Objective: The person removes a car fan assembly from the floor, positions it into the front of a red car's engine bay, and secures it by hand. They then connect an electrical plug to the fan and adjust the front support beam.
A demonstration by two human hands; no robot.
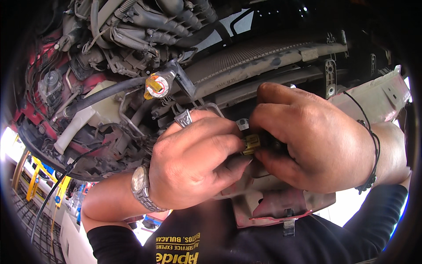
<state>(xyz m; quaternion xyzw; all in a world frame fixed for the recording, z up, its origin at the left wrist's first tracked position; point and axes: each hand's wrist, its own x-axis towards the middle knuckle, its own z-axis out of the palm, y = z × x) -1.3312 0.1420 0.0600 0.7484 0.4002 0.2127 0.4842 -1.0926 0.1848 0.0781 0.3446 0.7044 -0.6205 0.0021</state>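
A small yellow electrical connector sits between my two hands, over the front of an open engine bay. My left hand, with a ring and a metal watch, is closed, its fingertips pinching the connector's left side. From the right, my right hand is also closed, thumb and fingers curled at the connector's other side. A dark part shows inside the right hand's curl; what it is I cannot make out. Just above the connector is a small pale metal fitting.
Beyond my left hand stands the radiator cap, yellow and silver, beside a dark hose. The radiator runs across behind. A whitish reservoir is at left. Below my hands juts a reddish body panel; a black cable hangs lower left.
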